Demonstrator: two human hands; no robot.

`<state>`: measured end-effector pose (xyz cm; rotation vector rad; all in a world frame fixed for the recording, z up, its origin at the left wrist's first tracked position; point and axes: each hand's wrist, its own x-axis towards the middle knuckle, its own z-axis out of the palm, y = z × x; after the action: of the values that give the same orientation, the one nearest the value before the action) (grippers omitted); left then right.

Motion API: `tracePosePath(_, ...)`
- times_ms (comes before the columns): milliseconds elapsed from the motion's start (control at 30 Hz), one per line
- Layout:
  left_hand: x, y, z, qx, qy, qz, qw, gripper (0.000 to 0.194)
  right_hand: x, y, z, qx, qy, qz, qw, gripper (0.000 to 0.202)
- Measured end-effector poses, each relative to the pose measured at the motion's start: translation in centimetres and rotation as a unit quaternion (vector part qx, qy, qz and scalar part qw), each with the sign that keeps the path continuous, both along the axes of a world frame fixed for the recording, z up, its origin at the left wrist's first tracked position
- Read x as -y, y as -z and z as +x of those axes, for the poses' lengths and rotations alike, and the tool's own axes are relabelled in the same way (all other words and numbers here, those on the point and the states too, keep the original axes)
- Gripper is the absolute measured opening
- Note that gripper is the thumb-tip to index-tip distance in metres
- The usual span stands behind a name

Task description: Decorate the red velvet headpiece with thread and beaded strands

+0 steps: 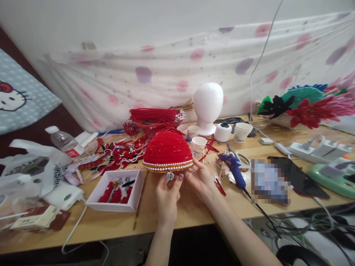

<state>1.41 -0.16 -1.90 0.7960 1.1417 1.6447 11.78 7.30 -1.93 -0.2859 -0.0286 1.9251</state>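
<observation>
A red dome-shaped cap (166, 147), ribbed and edged with bands of white pearls and gold beads, is held above the front of the table. My right hand (202, 180) grips the right end of its rim, fingers partly hidden under the edge. My left hand (166, 197) is closed in a pinch just below the middle of the rim, with a round silver rhinestone ornament (170, 176) at its fingertips. Whether the ornament touches the beaded rim, I cannot tell. To the left, an open white box (138, 195) contains red pieces and shiny ornaments.
A white foam head (208, 105) stands behind paper cups (199, 145). On the right are a blue glue gun (233, 170), scissors (244, 161), phones and a power strip (318, 149). Red stems (155, 115), bead strings, a bottle (65, 142) and plastic bags crowd the left.
</observation>
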Motion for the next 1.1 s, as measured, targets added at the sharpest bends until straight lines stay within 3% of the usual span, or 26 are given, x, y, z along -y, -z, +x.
tracePosePath(267,0.0,1.0,0.5,-0.003,-0.004,-0.031,1.000,0.046,0.0,0.1,0.0,0.007,0.000,0.010,1.000,0.014)
tracePosePath(400,1.6,1.6,-1.2,-0.024,0.021,-0.042,0.999,0.048,-0.3,0.4,0.2,0.007,0.004,0.018,1.000,0.014)
tracePosePath(500,2.5,1.7,-3.4,-0.026,-0.010,-0.032,0.999,0.049,-0.5,0.7,0.3,0.013,0.007,0.028,1.000,0.015)
tracePosePath(667,1.9,0.5,-6.6,0.027,-0.064,-0.009,0.998,0.064,-0.7,1.2,0.6,0.050,0.009,0.053,0.997,0.019)
tracePosePath(833,-0.3,-1.0,-6.1,0.143,-0.023,-0.014,0.989,0.053,-0.7,1.2,0.3,0.135,-0.002,0.081,0.987,0.019)
tracePosePath(967,-0.9,-1.3,-5.8,0.248,0.011,-0.036,0.968,0.052,2.3,0.4,1.0,0.235,-0.039,0.118,0.964,0.022)
tracePosePath(1100,-0.4,-0.8,-6.1,0.310,0.014,-0.071,0.948,0.037,10.0,-1.4,5.9,0.375,-0.133,0.187,0.898,0.036)
